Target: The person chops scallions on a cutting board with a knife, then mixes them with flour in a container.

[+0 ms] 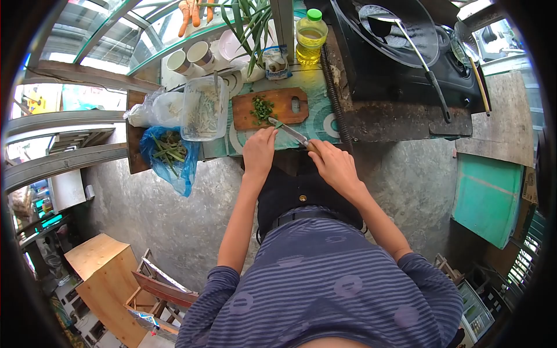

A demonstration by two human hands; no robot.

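Observation:
My right hand is closed around the wooden handle of a knife. The blade points up and left, its tip over the near edge of a wooden cutting board. A bit of green leaf clings near the tip. On the board lies a small heap of chopped green leaves. Beside the blade, at the board's near edge, my left hand has its fingers drawn together; anything between them is hidden.
Left of the board stands a clear plastic tub with pale residue. A blue plastic bag of green scraps hangs at the table edge. Behind are an oil bottle and long green leaves. A black stove with a wok stands right.

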